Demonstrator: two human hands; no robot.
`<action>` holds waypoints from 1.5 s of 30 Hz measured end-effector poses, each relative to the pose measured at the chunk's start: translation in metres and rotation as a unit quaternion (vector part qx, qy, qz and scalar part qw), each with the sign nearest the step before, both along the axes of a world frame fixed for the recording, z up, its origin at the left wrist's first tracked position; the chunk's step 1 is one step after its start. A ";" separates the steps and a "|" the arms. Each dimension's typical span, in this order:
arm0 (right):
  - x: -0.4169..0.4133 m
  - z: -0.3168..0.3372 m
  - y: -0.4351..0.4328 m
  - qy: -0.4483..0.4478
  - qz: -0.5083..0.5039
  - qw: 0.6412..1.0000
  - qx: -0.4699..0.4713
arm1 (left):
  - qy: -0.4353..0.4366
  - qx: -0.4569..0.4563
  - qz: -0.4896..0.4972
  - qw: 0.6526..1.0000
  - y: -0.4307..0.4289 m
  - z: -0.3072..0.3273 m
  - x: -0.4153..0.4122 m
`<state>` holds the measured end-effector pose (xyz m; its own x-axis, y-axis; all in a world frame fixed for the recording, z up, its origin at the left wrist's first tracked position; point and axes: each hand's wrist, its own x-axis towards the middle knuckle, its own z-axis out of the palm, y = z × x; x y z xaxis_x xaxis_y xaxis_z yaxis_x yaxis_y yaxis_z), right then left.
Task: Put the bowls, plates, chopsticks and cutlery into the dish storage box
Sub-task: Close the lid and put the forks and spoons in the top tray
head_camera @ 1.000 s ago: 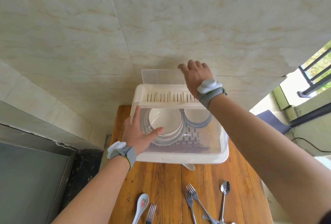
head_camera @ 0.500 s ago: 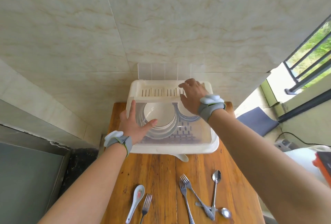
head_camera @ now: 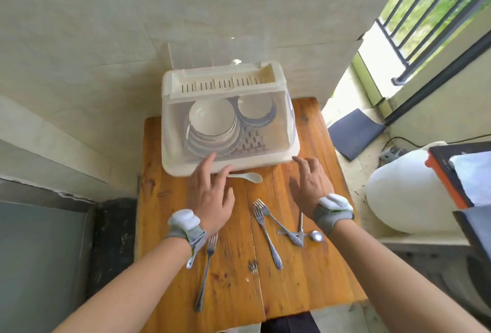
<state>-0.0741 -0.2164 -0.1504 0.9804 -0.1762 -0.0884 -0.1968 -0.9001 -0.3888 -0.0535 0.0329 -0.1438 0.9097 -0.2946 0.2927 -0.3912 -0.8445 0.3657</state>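
Note:
The cream dish storage box (head_camera: 175, 162) stands at the far end of the wooden table (head_camera: 300, 279), its clear front cover down and its slotted top compartment (head_camera: 223, 84) uncovered. White bowls and plates (head_camera: 212, 122) stand inside. My left hand (head_camera: 211, 197) hovers open just before the box's front edge. My right hand (head_camera: 310, 186) is open near the box's right front corner. A white ceramic spoon (head_camera: 251, 177) lies between them. Forks (head_camera: 264, 229) and a metal spoon (head_camera: 316, 235) lie on the table; another fork (head_camera: 206, 269) lies under my left wrist.
A tiled wall rises right behind the box. Left of the table is a dark floor strip and a grey panel (head_camera: 37, 266). To the right are a white rounded container (head_camera: 406, 194), an orange-edged device (head_camera: 451, 173), a dark mat (head_camera: 356, 133) and a window railing.
Both hands have come off the box and moved down toward the table in front of it. The view has tilted down, showing more of the table and cutlery.

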 end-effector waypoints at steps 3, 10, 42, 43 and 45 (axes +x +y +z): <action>-0.040 -0.038 -0.019 0.129 -0.064 0.989 0.025 | 0.108 0.036 -0.084 0.990 -0.007 -0.034 -0.036; -0.076 -0.105 -0.031 0.287 -0.022 0.957 0.022 | 0.436 0.146 -0.096 0.883 -0.057 -0.097 -0.057; 0.008 -0.010 0.022 0.015 0.124 0.992 0.032 | 0.253 -0.356 0.210 0.875 0.022 0.028 0.001; 0.018 0.002 0.024 -0.003 0.123 0.992 0.033 | 0.239 -0.370 0.216 0.871 0.026 0.038 0.011; 0.044 0.026 0.027 -0.033 0.123 0.992 0.023 | 0.225 -0.403 0.226 0.858 0.034 0.055 0.035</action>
<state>-0.0305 -0.1896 -0.1240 0.9971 0.0725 -0.0246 0.0545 -0.8984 -0.4357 -0.0183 0.0668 -0.0887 0.9519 0.2509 -0.1759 0.2443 -0.2751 0.9298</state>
